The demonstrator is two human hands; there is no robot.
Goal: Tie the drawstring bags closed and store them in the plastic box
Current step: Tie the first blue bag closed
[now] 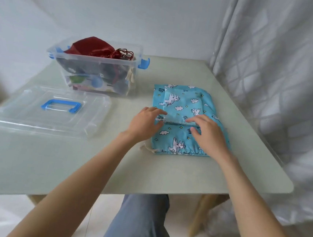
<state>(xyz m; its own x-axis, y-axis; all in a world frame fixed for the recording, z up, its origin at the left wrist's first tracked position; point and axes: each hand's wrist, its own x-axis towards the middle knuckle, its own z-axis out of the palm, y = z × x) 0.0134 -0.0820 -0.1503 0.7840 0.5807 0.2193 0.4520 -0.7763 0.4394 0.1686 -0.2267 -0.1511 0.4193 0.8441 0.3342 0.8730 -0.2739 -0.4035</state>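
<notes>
A light-blue drawstring bag (181, 105) printed with white cartoon animals and clouds lies flat on the table, its gathered mouth and cream cord (147, 148) toward me. A smaller piece of the same fabric lies folded on top of it. My left hand (145, 122) rests at the bag's left edge, fingers touching the fold. My right hand (207, 134) lies on the bag with fingers spread, pressing the fold. The clear plastic box (133, 72) with blue clips stands at the back left, holding a dark red bag (93, 47) on top of other bags.
The box's clear lid (28, 113) with a blue handle lies upside up on the table's left side. A white curtain (279, 82) hangs along the right edge of the table. A white wall is behind. My legs show under the front edge.
</notes>
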